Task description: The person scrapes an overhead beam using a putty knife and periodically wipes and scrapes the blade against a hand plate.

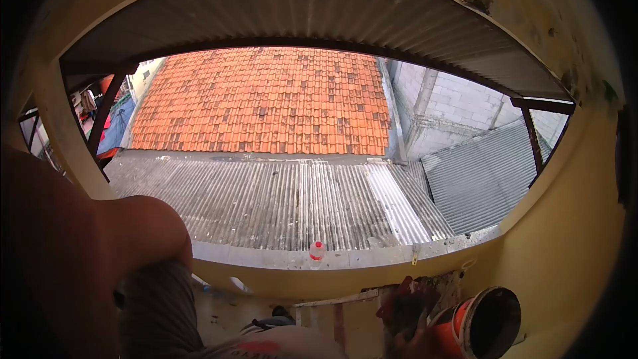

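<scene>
At the bottom right, my right hand [413, 344] is in shadow beside an orange bucket [450, 330]. Its fingers are too dark to make out, so I cannot tell whether it grips anything. The bucket tilts to the right, its dark mouth facing me. Just above the hand is a dark red, crumpled, cloth-like thing [404, 302]; whether the two touch is unclear. On the left, my bent bare arm [143, 229] comes down over a dark grey trouser leg [159, 302]. My left hand is out of sight.
A pale ledge [266, 257] curves across the opening ahead, with a clear red-capped bottle [317, 251] standing on it. A small yellow object [415, 254] hangs at its edge. Beyond lie corrugated roofing [252, 199] and orange roof tiles [266, 100]. A yellow wall [565, 226] rises on the right.
</scene>
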{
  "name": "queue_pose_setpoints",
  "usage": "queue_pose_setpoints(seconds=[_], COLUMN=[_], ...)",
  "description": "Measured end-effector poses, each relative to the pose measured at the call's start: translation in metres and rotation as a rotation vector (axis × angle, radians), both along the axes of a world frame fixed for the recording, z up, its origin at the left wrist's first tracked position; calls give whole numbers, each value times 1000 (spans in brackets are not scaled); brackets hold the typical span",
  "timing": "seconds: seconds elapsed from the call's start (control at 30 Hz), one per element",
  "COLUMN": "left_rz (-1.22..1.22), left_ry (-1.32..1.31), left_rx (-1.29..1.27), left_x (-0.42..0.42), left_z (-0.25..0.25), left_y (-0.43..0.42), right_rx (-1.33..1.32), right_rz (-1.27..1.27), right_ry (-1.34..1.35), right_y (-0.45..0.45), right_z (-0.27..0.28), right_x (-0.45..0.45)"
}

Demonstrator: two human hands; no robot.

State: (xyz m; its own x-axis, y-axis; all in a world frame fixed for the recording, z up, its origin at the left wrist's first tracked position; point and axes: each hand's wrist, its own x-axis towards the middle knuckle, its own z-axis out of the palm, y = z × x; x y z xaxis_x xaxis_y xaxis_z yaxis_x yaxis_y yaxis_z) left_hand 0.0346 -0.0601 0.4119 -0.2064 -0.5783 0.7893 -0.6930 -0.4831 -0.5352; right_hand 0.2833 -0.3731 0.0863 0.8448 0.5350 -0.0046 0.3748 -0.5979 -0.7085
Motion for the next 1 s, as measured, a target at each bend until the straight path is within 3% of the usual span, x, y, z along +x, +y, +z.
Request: queue_pose_setpoints(seconds=[0.07, 0.13, 0.27, 0.63, 0.83, 0.9, 1.0], left_rz=[8, 11, 27, 72, 74, 73, 56], left_ry=[-5, -16, -26, -24, -40, -47, -66], left_rx=[4, 8, 20, 14, 18, 25, 49], left_x=[-2, -7, -22, -50, -63, -64, -68], left_z=[0, -2, -8, -12, -11, -12, -12], left_y=[2, 1, -2, -2, -3, -5, -11], right_rx=[-12, -114, -106, 17, -153, -116, -93], right_rz=[0, -45, -30, 146, 7, 39, 57], right_ry=[-28, 198, 215, -345, -3, -68, -87], right_y=[3, 11, 9, -17, 1, -12, -8], right_z=[13, 39, 30, -50, -2, -31, -22], right_x=[-6, -9, -8, 15, -1, 11, 8])
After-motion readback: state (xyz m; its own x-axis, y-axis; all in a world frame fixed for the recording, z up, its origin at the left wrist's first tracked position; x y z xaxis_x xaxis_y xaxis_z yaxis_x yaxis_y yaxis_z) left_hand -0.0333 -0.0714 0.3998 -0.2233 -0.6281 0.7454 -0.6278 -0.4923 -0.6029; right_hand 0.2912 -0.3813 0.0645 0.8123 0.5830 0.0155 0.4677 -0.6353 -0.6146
